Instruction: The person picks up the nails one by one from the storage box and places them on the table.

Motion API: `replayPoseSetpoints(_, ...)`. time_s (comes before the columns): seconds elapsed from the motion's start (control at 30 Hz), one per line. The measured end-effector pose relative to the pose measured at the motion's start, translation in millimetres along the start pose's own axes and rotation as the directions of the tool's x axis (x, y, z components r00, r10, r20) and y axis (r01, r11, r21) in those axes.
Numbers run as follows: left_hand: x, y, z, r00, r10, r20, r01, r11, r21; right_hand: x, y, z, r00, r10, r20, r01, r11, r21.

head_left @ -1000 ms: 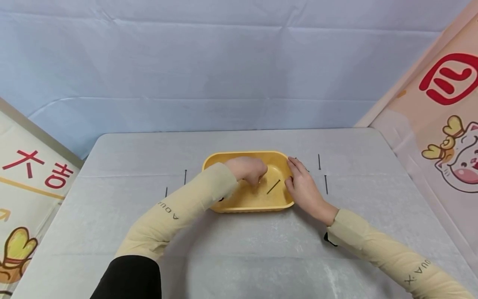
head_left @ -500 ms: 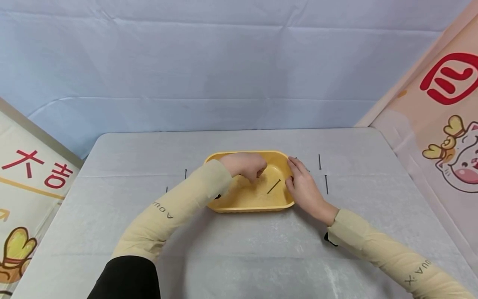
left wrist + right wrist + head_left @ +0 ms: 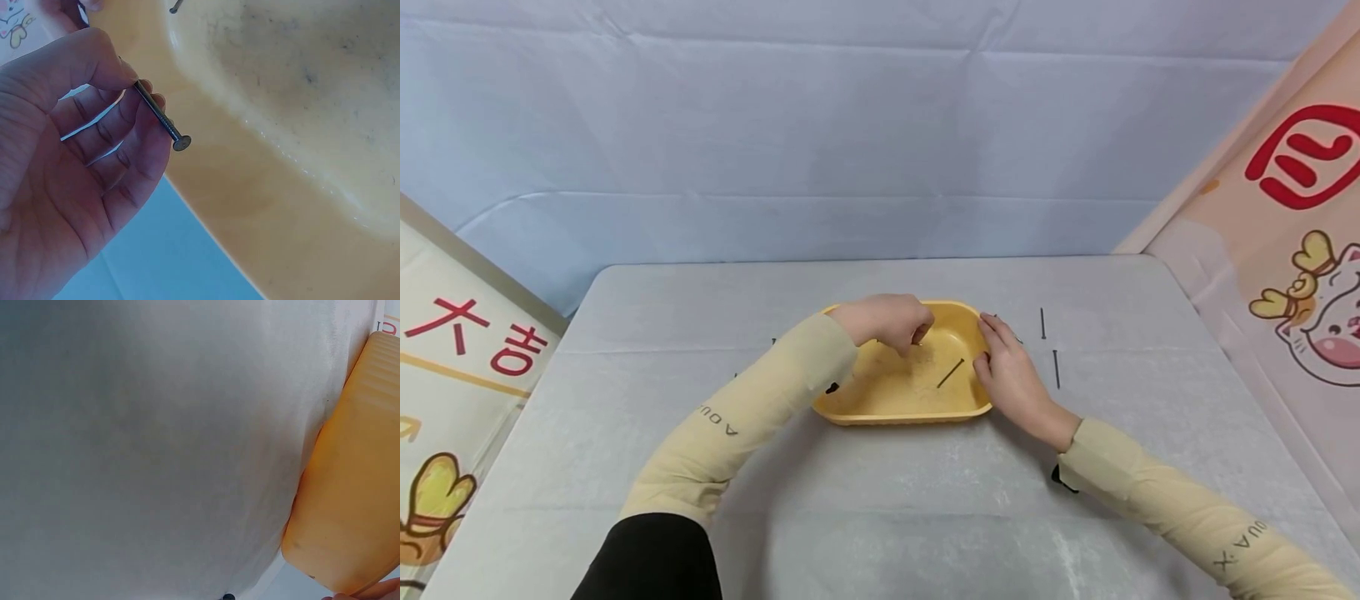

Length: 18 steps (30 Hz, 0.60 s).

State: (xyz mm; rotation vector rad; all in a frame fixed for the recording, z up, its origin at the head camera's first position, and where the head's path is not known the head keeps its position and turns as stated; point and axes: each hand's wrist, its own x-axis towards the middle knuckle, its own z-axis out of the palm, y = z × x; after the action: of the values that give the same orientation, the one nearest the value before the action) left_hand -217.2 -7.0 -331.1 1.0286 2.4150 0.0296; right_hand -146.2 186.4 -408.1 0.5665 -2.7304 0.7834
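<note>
My left hand [image 3: 886,321] is over the back of a yellow plastic tub [image 3: 910,418]. In the left wrist view its thumb and fingertips pinch a nail [image 3: 159,112], whose round flat head points away from the palm. Another nail [image 3: 950,373] lies slanted on the tub floor. At the tub's right end is my right hand [image 3: 1013,379], its thumb inside the wall and its fingers along the rim, holding it. Only a bit of that hand's fingers [image 3: 381,589] shows at the corner of the right wrist view, beside the tub's outer wall [image 3: 347,506].
Right of the tub, two nails, one farther back [image 3: 1042,323] and one nearer [image 3: 1056,369], lie on the grey-covered table [image 3: 910,508]. Left of it, the left sleeve [image 3: 760,400] mostly hides other nails. Blue cloth [image 3: 880,142] hangs behind; printed panels [image 3: 1292,275] flank the table.
My left hand has risen from low in the tub, shifting slightly back and left. Its sleeve now covers more of the nails on the left. My right hand keeps its place on the rim.
</note>
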Motion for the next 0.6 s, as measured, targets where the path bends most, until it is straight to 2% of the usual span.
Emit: replayPoseSetpoints(0.6,-10.0,-7.4,-10.4,0.996,0.034,-0.082,-0.038,0.998,-0.052,-0.2,-0.1,0.4,1.0,-0.009,-0.005,0.009,1.0,0.0)
